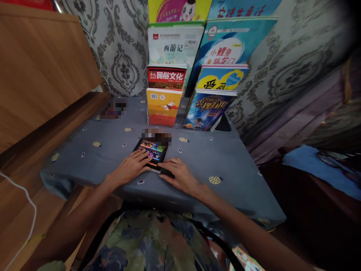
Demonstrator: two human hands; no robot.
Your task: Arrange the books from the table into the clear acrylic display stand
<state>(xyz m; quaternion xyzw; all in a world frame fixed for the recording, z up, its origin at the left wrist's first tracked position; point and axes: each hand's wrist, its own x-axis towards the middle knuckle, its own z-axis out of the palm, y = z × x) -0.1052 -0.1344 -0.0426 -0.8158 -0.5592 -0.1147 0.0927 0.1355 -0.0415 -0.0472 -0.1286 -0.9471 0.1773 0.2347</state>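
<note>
A book with a dark cover and rows of small colourful pictures lies on the cloth-covered table in front of me. My left hand rests on its left side, fingers stretched out flat over the cover. At the book's lower right corner is my right hand, its fingers bent around a small black object that touches the cover. The fingers partly hide this object, so its kind is not clear. A pixelated patch covers the book's far edge.
Several books stand in two stepped columns at the back, with an orange book and a blue book in front. The table's grey-blue cloth has pineapple prints. A wooden cabinet is on the left, a white cable below it.
</note>
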